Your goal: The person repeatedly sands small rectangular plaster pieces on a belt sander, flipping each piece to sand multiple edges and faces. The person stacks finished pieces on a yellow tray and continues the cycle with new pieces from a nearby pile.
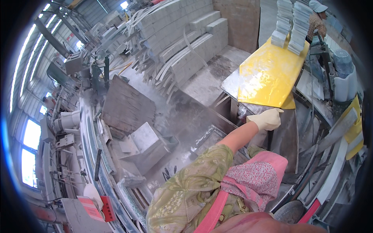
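My left hand [266, 119], in a cream glove, is out in front of me just below the near edge of a yellow sheet [268, 73]. Its fingers look curled closed, and whatever may be in them is hidden. The glossy, wet-looking sheet lies over a table with a pale metal edge [230, 83]. On its far end stand two stacks of grey-white stone strips [283, 23]. My right hand does not show.
Long stone strips [182, 50] are piled high beyond a dusty floor. A brown board [126, 105] and a stone block [145, 138] lie to the left, beside a curved machine rail [87, 143]. At the far right, a person in a pale hat [318, 6] stands near a blue-grey bucket [342, 60].
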`<state>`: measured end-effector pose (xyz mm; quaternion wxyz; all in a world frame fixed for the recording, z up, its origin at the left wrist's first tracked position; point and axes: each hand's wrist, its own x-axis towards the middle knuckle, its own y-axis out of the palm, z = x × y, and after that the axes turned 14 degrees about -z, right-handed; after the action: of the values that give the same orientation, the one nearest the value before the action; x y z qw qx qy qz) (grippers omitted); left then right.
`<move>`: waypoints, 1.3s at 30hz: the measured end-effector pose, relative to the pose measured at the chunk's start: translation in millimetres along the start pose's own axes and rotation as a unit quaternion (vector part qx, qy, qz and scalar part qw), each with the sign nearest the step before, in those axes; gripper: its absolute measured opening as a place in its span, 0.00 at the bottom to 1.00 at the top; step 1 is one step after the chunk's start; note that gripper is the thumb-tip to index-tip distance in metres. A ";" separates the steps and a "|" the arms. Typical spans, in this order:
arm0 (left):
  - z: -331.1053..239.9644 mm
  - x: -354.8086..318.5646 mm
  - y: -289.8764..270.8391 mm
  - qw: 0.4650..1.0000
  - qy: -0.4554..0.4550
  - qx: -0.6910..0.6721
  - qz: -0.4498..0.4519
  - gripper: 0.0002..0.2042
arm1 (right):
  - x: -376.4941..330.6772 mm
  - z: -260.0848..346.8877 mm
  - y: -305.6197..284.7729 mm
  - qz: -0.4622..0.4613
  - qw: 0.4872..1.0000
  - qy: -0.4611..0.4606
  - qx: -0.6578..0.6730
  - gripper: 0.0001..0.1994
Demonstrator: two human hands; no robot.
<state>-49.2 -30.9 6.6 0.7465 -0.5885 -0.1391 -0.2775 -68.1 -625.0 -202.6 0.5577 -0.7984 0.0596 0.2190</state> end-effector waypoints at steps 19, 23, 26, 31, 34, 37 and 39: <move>1.4 -1.1 2.2 0.998 -0.011 -0.063 0.008 0.10 | -6.9 6.1 -38.4 0.059 0.998 0.030 0.001 0.15; 2.9 1.5 -2.8 0.997 -0.008 -0.076 0.018 0.10 | -11.6 6.5 -50.2 0.048 0.999 -0.022 0.012 0.14; 3.2 1.4 -5.9 0.997 -0.008 -0.074 0.032 0.11 | -13.7 7.7 -58.6 0.060 0.998 0.022 0.028 0.14; 1.9 -1.1 -1.6 0.999 -0.004 -0.047 0.011 0.09 | -16.0 9.6 -61.6 0.054 0.998 -0.007 0.015 0.13; 0.9 -1.1 4.0 0.997 -0.024 -0.054 0.039 0.10 | -18.2 10.4 -64.0 0.060 0.998 0.014 0.034 0.13; 2.0 -1.1 5.2 0.997 -0.004 -0.052 0.048 0.10 | -22.2 11.9 -70.7 0.057 0.998 0.006 0.041 0.13; 2.6 -0.3 2.9 0.997 -0.006 -0.055 0.050 0.10 | -25.5 13.0 -76.1 0.051 0.998 0.002 0.045 0.13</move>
<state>-47.4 -28.0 4.8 0.7249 -0.6367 -0.0987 -0.2438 -68.8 -588.7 -129.9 0.5806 -0.7691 0.1112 0.2430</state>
